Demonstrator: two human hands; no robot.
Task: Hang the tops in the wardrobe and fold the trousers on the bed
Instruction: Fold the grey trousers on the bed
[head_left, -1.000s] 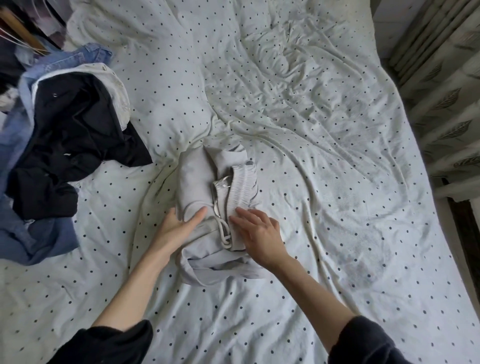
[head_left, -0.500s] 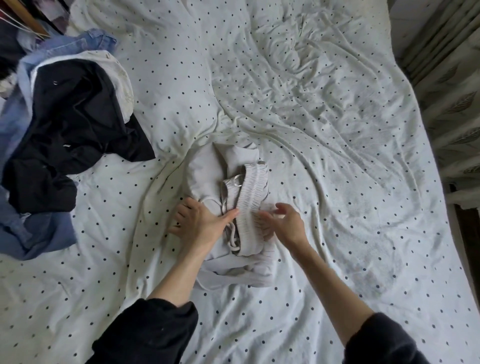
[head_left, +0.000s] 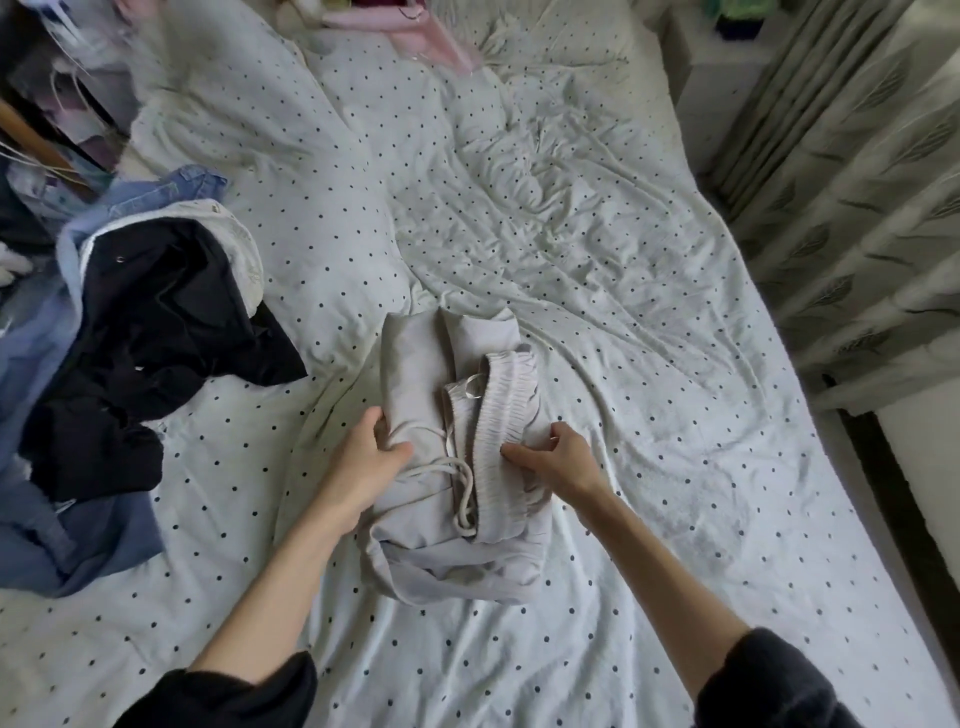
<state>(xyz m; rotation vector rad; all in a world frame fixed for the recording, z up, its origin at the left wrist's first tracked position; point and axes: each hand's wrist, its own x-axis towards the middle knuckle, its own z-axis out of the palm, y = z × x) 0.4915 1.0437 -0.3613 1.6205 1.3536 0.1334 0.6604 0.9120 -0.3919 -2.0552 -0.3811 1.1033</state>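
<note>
Light grey drawstring trousers (head_left: 415, 364) lie folded into a compact bundle in the middle of the bed (head_left: 649, 364), elastic waistband and cord on top. My left hand (head_left: 363, 462) grips the bundle's left edge, thumb on top and fingers tucked under. On the other side my right hand (head_left: 556, 460) holds the waistband edge, thumb on the elastic and fingers curled round it. A heap of clothes lies at the left: a black garment (head_left: 145, 343) over blue denim (head_left: 62, 530) and a white piece (head_left: 239, 244).
The spotted sheet is rumpled toward the head of the bed. A pink item (head_left: 431, 31) lies at the far end. Patterned curtains (head_left: 857, 208) hang along the right side. Wardrobe contents and hangers (head_left: 41, 150) show at the upper left.
Both hands have gone from lying on top of the trousers to grasping the bundle's left and right edges. The view has pulled back and tilted up.
</note>
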